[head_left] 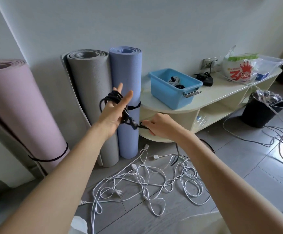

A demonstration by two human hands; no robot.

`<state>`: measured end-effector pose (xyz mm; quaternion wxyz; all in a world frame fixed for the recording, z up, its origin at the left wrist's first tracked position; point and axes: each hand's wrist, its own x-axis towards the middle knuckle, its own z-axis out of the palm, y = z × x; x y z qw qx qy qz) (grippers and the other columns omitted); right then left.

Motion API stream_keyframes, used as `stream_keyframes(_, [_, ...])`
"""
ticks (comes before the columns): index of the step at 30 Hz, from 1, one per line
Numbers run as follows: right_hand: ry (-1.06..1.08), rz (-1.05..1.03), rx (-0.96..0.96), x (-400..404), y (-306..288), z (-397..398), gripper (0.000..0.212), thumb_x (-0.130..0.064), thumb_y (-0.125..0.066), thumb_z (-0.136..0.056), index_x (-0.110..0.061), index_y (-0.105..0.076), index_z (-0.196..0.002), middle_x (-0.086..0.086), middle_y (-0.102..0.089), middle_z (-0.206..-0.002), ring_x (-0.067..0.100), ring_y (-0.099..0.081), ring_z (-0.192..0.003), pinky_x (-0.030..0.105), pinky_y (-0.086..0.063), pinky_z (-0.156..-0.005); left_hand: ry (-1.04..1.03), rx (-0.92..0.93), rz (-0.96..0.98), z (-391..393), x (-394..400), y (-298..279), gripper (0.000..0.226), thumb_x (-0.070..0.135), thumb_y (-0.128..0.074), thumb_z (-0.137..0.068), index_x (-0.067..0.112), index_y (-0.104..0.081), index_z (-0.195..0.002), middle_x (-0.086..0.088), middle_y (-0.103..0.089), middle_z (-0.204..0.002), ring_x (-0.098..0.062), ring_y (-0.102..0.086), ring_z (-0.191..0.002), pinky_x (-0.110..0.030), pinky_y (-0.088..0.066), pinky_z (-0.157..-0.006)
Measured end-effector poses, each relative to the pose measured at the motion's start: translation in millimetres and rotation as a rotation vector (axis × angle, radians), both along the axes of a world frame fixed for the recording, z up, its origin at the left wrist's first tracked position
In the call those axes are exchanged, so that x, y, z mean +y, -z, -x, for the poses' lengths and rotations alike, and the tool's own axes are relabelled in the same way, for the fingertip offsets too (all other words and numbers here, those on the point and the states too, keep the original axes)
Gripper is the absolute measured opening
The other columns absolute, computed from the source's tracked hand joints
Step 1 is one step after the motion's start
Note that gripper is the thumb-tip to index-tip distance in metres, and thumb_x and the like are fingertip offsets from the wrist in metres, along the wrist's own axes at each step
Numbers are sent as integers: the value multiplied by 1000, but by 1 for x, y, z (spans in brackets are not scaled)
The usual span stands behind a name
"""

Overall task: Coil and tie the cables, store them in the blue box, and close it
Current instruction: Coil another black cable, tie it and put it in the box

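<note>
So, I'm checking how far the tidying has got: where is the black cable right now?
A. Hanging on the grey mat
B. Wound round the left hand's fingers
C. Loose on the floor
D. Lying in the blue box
B: the black cable is looped round the left hand, and the right hand pinches its end.

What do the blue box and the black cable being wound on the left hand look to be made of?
Blue box: moulded plastic by the look, smooth with a slight sheen, with grey latch handles that could be metal or plastic. Black cable: matte rubbery sheath, probably, bending limply round the left hand.
</note>
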<state>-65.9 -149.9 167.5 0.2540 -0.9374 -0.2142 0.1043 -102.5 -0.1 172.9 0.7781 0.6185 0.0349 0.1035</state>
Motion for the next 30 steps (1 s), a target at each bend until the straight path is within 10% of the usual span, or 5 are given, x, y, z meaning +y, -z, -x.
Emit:
stream_keyframes(5, [18,-145,-190,-11,-24,0,47,-33,-49,-92,-6,-46,-54,6,-43,-52,21,-39,-52,28,-37,-56,283,264,-475,15,18,26,132,76,-76,-36,48,-6,-145,19,-40,-140,-8,-49,-119,-29,-35,-105])
stream_keyframes(12, [128,-361,-328,-24,-30,-8,45,-24,-52,-90,-4,-47,-51,10,-38,-51,19,-33,-49,26,-29,-53,611,293,-815,30,-17,20,90,30,-69,-84,28,-8,-150,7,-73,-94,-11,-67,-68,-10,-46,-67])
stream_keyframes(19, [-28,-512,71,-26,-22,-4,32,-33,-53,-93,-14,-67,-71,-3,-61,-64,10,-43,-51,17,-34,-48,923,263,-478,42,-30,-16,42,5,-53,-90,29,-51,-125,3,-73,-80,-2,-43,-42,-9,-40,-48])
stream_keyframes(24, [-242,-599,384,-16,-14,2,50,-59,-34,-92,-28,-72,-99,2,-71,-103,18,-62,-105,37,-45,-92,979,121,-300,44,-23,-25,50,-4,-39,-89,31,-71,-104,11,-67,-56,1,-41,-38,-10,-31,-48])
stream_keyframes(30, [-227,-636,303,-17,-20,12,56,-46,-34,-97,-8,-59,-64,-12,-52,-48,0,-46,-48,14,-34,-55,981,99,-131,36,-19,-17,29,25,-66,-79,26,-72,-107,11,-62,-59,2,-42,-39,-10,-34,-51])
